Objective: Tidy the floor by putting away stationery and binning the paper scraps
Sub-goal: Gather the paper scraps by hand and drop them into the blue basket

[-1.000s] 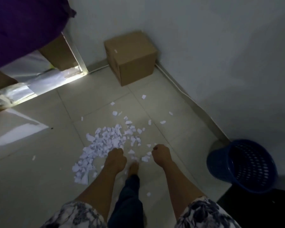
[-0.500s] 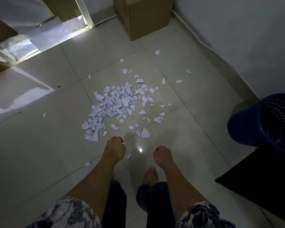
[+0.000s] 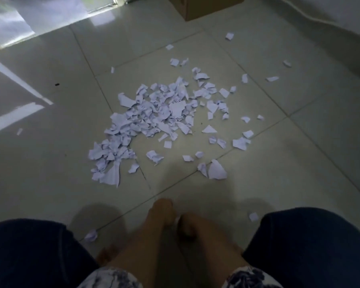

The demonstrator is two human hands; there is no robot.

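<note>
1. My left hand (image 3: 161, 213) is curled into a loose fist, low in the view; I cannot see anything in it, and the blur hides the fingers.
2. My right hand (image 3: 187, 227) is also closed and in shadow, just beside the left; whether it holds a scrap I cannot tell.
3. Both forearms run up from the bottom edge between my knees and converge, so the hands nearly meet above the floor (image 3: 279, 183).
4. The scraps (image 3: 154, 119) lie in a dense pile on the tiles ahead of the hands, well apart from them.
5. Loose bits spread to the right and far side of the pile; one large piece (image 3: 216, 170) lies nearest the hands.
6. A single bit (image 3: 91, 235) sits by my left knee, another (image 3: 253, 216) by my right.
7. The corner of a box (image 3: 204, 7) shows at the top edge.
</note>
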